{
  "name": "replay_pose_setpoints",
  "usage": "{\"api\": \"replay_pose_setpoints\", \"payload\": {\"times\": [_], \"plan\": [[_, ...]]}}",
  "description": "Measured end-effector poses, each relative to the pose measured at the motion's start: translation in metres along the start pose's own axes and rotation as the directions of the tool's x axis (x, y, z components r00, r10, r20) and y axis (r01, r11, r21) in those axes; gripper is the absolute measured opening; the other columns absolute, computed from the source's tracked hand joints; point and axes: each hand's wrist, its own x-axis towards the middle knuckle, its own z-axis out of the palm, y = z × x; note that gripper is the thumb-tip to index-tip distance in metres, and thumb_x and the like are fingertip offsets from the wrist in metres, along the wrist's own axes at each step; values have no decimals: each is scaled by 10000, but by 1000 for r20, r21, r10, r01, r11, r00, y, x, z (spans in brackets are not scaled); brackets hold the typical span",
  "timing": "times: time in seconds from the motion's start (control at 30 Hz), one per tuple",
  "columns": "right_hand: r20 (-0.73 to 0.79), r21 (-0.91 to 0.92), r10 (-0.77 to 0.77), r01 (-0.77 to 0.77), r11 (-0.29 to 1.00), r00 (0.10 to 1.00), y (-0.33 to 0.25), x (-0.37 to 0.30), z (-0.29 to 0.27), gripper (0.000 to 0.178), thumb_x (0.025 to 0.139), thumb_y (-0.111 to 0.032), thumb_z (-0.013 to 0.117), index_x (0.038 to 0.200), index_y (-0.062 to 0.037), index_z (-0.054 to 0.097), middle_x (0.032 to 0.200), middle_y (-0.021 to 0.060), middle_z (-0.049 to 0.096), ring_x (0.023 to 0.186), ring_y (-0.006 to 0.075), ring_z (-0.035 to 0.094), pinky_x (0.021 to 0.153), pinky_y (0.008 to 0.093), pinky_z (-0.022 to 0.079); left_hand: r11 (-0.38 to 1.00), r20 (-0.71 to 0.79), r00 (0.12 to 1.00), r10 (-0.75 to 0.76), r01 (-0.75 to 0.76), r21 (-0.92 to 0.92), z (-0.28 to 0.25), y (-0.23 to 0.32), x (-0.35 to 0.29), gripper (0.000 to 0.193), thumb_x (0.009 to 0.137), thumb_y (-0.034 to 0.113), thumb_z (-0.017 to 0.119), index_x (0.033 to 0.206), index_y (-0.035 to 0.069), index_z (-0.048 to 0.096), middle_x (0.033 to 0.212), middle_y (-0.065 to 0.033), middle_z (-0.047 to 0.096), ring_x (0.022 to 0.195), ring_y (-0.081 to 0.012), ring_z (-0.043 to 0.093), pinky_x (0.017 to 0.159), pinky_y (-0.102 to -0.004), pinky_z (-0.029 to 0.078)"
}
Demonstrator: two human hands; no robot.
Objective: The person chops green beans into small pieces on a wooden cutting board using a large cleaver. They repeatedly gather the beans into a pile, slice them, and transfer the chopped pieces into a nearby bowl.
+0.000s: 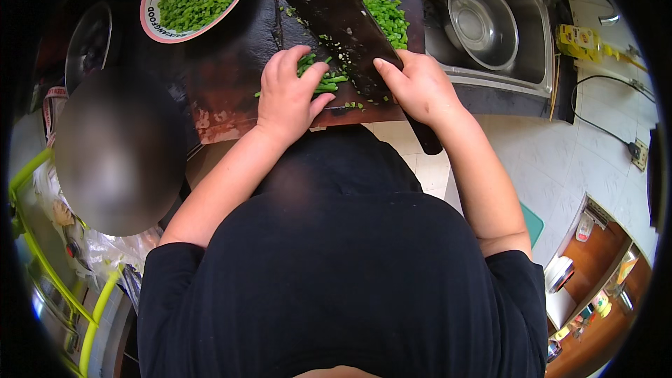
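Left hand [285, 101] over half-hidden green stalks [327, 86]

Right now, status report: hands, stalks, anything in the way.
Left hand over green stalks. Right hand gripping cleaver. Cleaver between stalks and chopped green pile.

**Both arms forward, left grip spread, right grip closed**

Left grip [287, 98]: palm down, fingers bent and fanned, pointing away from the body. Thumb stands off from the index finger, angled up and right. Wrist turns outward, so the hand points straighter ahead than the left forearm [227, 185], which slants in from lower left.

Right grip [423, 89]: back of hand up, thumb laid forward and to the left, fingers wrapped under and mostly hidden. Wrist bends a bit inward off the right forearm [483, 168], which slants in from lower right.

Hands apart, roughly level in front of torso [343, 273]. Elbows out to the sides, forearms bare.
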Motion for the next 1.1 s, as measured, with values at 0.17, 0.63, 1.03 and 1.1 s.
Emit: {"api": "replay_pose_setpoints", "payload": {"times": [0.17, 0.63, 1.03, 1.1], "plan": [[-17, -20, -41, 41, 999, 999, -5, -5, -2, 428, 887, -412, 469, 938, -23, 641, 846, 228, 648, 862, 396, 614, 761, 448, 485, 996, 34, 998, 45, -48, 76, 4, 3, 1, 278, 631, 204, 755, 866, 104, 644, 1213, -102, 499, 1130, -327, 433, 940, -439, 377], [-168, 138, -55, 78, 987, 984, 4, -37, -36, 340, 879, -359, 528, 931, -43, 643, 776, 208, 636, 766, 382, 609, 688, 406, 478, 981, 33, 991, -129, 122, 152, 10, 7, 37, 96, 682, 115, 694, 771, 82, 682, 1032, -46, 576, 1035, -292, 491, 898, -412, 395], [-221, 289, -77, 140, 947, 972, 55, -42, -43, 341, 883, -324, 535, 831, 7, 599, 699, 219, 596, 660, 381, 577, 628, 394, 452, 965, 251, 960, -123, 56, 256, 3, 37, 45, 88, 642, 127, 719, 709, 93, 674, 837, -55, 548, 861, -272, 520, 766, -396, 439], [-209, 300, -84, 146, 943, 974, 61, -39, -45, 340, 882, -322, 536, 832, 9, 599, 698, 219, 595, 658, 378, 577, 626, 391, 451, 960, 268, 958, -105, 27, 279, 8, 37, 43, 83, 638, 123, 720, 696, 93, 670, 825, -53, 550, 853, -269, 525, 762, -392, 441]]}}
